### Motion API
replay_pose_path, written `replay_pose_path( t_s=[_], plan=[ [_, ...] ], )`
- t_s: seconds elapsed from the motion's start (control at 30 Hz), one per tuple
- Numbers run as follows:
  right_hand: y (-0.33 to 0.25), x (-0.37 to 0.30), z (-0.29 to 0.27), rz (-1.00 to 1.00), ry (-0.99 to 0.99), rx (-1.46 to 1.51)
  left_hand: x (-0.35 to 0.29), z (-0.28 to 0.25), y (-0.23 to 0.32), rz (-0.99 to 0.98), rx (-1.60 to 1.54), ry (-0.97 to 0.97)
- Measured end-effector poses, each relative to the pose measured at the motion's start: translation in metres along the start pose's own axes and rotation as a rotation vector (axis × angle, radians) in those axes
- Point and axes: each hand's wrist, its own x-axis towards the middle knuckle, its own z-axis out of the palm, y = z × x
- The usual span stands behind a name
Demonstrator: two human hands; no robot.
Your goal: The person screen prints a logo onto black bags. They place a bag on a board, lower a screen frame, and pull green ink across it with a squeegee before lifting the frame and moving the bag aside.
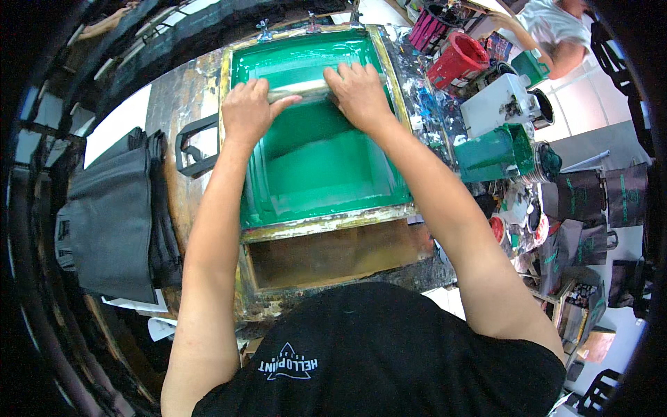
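A squeegee [300,89] with a pale handle lies across the upper part of a printing screen. My left hand [246,111] grips its left end, thumb stretched along the handle. The right end is in my right hand [358,96], fingers curled over the far side. The squeegee's blade is hidden. Green ink [323,170] coats the mesh, with a darker band just below the squeegee. Around the mesh runs a stained, yellowish screen frame [333,224]. A black bag handle [197,147] sticks out from under the frame's left side.
Black bags [114,212] are stacked at the left. Wing-nut clamps [312,24] stand at the frame's far edge. Along the right are a red tub [462,62], a white container [495,104] and a green-stained jug [490,154]. Another person [556,31] is at the upper right.
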Motion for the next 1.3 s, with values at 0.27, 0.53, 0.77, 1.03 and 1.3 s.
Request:
replay_pose_path(
  t_s=[0.27, 0.53, 0.77, 1.03, 1.3],
  plan=[
    [-0.045, -0.070, -0.064, 0.025, -0.034, 0.061, -0.064, -0.065, 0.041, -0.024, -0.086, -0.056],
    [-0.076, -0.135, -0.119, 0.018, -0.126, 0.072, -0.118, -0.119, 0.078, -0.036, -0.113, -0.132],
    [-0.081, -0.147, -0.136, 0.002, -0.176, 0.096, -0.130, -0.136, 0.090, -0.102, -0.185, -0.118],
    [-0.096, -0.173, -0.146, 0.060, -0.183, 0.223, -0.212, -0.143, 0.063, -0.295, -0.270, -0.053],
    [-0.097, -0.172, -0.145, 0.067, -0.197, 0.251, -0.246, -0.143, 0.042, -0.663, -0.156, -0.297]
  ],
)
